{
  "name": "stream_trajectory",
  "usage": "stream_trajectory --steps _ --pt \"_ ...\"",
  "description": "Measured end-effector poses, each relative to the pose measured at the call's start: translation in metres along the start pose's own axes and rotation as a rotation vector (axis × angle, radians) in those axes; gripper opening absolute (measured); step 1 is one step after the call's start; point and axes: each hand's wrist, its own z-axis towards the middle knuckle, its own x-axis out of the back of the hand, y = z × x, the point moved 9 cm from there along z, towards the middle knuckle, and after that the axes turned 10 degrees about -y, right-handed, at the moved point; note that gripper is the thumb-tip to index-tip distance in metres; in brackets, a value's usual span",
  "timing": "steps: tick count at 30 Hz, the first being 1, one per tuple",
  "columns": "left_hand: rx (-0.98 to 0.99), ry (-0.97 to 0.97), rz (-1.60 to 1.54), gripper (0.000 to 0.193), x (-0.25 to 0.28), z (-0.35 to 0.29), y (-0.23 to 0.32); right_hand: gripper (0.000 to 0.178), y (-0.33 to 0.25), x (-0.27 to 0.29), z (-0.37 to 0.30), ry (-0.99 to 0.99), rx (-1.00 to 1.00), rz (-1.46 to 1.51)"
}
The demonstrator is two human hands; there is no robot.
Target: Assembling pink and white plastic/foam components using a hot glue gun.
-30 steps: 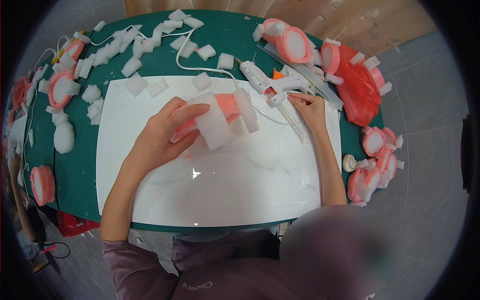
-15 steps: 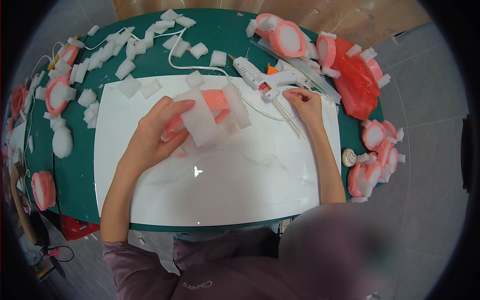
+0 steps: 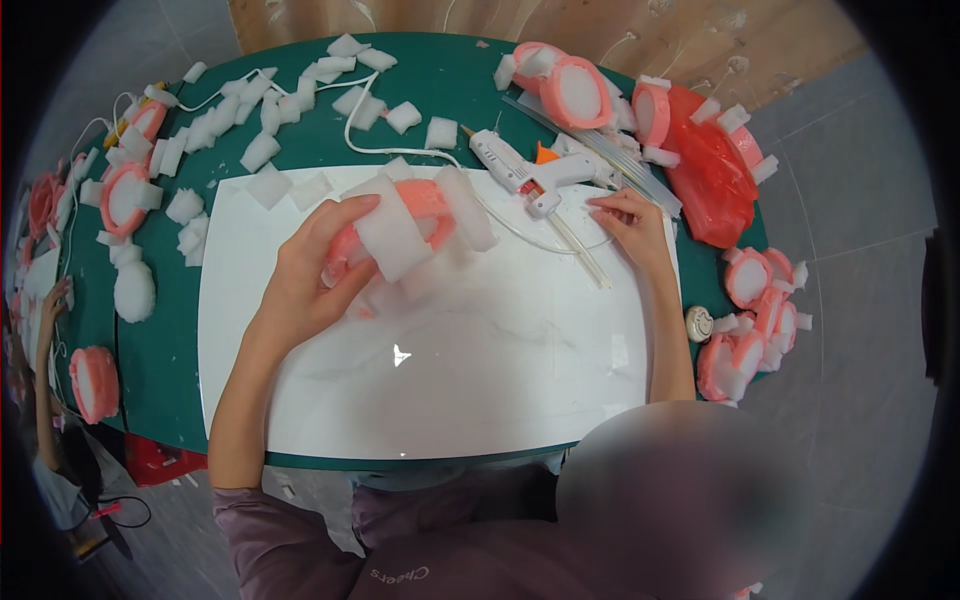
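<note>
In my left hand is a pink ring-shaped piece with white foam blocks on it, held tilted above a glossy white board. My fingers and thumb close round its left end. My right hand is low over the board's far right corner, just right of a white hot glue gun. Its thumb and forefinger are drawn together in a pinch; whatever may be between them is too small to make out. The glue gun lies on its side, and thin pale sticks extend from near it.
Loose white foam blocks and a white cable lie along the green table's far left. More pink pieces, a red plastic bag and a small round cream object line the right. A co-worker's hand shows at far left.
The view has shifted slightly. My right hand has moved a little to the right, away from the glue gun. The left hand keeps its hold. A co-worker's hand has risen onto the table at far left.
</note>
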Motion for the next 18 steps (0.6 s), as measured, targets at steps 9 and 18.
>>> stream_trajectory --steps 9,18 --pt "0.045 0.055 0.028 0.06 0.008 -0.004 -0.018 0.014 0.004 -0.009 0.007 0.005 0.007 0.044" --pt "0.087 0.123 0.023 0.062 0.013 -0.006 -0.02 0.007 0.008 -0.014 0.01 0.038 0.004 0.01"
